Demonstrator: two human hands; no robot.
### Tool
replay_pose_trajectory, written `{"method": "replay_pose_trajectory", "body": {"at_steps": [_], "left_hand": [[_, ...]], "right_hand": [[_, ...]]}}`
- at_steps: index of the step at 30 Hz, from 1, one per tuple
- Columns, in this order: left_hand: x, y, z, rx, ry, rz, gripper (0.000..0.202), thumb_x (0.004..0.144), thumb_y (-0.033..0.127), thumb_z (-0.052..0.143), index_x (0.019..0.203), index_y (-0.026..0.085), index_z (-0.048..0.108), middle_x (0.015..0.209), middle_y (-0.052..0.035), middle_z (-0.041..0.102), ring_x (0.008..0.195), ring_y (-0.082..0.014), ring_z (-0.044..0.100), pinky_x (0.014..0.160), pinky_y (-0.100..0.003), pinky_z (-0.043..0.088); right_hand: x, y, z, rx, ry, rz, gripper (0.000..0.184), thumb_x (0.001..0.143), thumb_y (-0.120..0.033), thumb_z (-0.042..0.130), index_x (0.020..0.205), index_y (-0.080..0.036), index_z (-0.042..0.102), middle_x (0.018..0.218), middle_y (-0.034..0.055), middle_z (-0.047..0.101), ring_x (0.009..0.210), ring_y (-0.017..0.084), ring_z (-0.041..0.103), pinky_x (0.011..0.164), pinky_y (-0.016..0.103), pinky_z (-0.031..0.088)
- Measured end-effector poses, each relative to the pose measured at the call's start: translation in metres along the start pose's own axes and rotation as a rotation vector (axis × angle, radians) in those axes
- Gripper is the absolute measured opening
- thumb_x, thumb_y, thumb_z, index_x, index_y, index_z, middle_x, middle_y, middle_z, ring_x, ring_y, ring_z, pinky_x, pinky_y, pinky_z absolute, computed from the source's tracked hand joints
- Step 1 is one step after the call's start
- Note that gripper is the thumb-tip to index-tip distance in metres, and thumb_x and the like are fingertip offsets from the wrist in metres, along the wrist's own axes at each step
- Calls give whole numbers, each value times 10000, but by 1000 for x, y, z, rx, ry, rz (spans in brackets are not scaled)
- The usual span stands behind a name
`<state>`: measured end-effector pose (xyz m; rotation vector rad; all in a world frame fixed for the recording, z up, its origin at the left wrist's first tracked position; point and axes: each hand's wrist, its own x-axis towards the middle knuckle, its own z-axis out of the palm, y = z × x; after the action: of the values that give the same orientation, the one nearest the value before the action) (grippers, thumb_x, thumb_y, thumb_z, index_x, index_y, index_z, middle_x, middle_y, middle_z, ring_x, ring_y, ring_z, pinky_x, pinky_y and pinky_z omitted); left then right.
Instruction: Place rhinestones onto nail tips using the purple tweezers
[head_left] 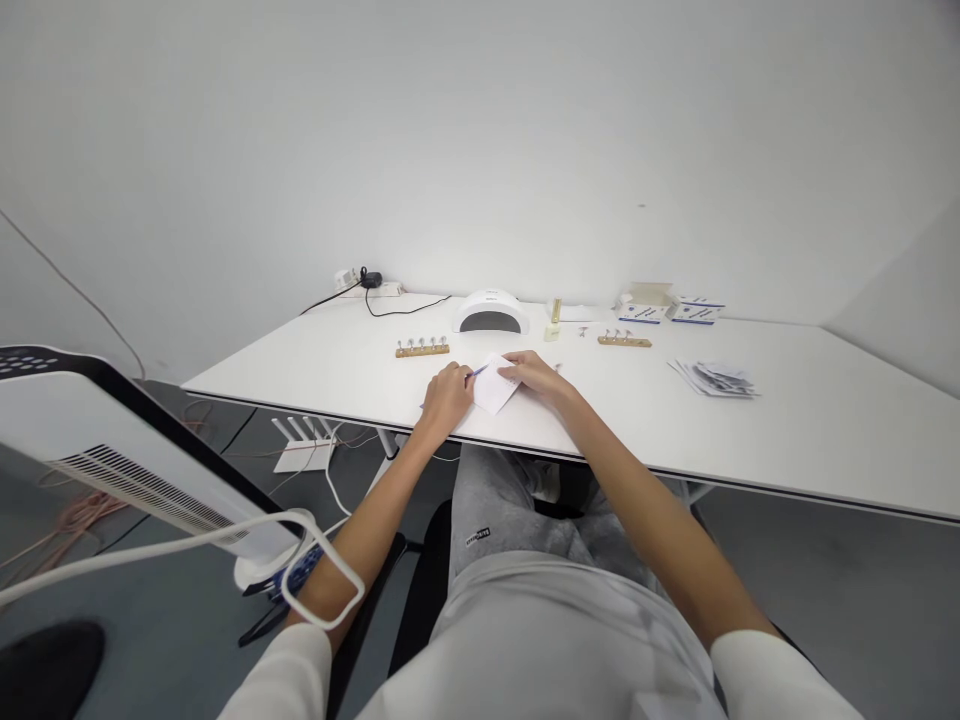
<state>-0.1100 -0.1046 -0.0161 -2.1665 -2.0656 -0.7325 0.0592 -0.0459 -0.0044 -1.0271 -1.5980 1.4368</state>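
Note:
Near the front edge of the white table, my left hand is closed around a thin blue pen-like stick, whose tip points toward the paper. A small white sheet or flat packet, tilted cornerwise, is pinched by my right hand, thumb on top. The left fingers lie beside or against its left edge; I cannot tell which. Behind my hands stands a white arched nail lamp with a dark opening. To its left is a wooden strip bearing several small nail-tip stands.
Another wooden strip, a small pale bottle and blue-white boxes stand toward the right back. Flat packets lie piled at right. A white fan-like appliance and a white router are at left, among cables.

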Motion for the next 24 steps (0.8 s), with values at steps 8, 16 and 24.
{"method": "replay_pose_trajectory", "body": {"at_steps": [8, 16, 24], "left_hand": [[0, 0, -1, 32, -30, 20, 312, 941, 292, 405, 987, 191, 696, 943, -95, 624, 891, -214, 591, 776, -307, 417], [-1, -1, -2, 35, -33, 49, 322, 942, 278, 396, 942, 183, 704, 890, -87, 596, 838, -202, 571, 741, -300, 390], [-1, -1, -1, 46, -13, 67, 320, 943, 278, 399, 924, 176, 701, 887, -90, 604, 834, -203, 573, 724, -297, 386]], "right_hand": [[3, 4, -3, -8, -34, -33, 173, 698, -98, 636, 852, -114, 710, 794, 57, 718, 707, 159, 611, 638, 228, 447], [4, 6, -4, -21, -65, -65, 185, 707, -118, 650, 881, -102, 709, 787, 59, 711, 701, 155, 599, 618, 226, 438], [3, 6, -4, -50, -89, -74, 178, 717, -137, 649, 881, -108, 712, 807, 63, 712, 716, 162, 602, 624, 234, 445]]}}
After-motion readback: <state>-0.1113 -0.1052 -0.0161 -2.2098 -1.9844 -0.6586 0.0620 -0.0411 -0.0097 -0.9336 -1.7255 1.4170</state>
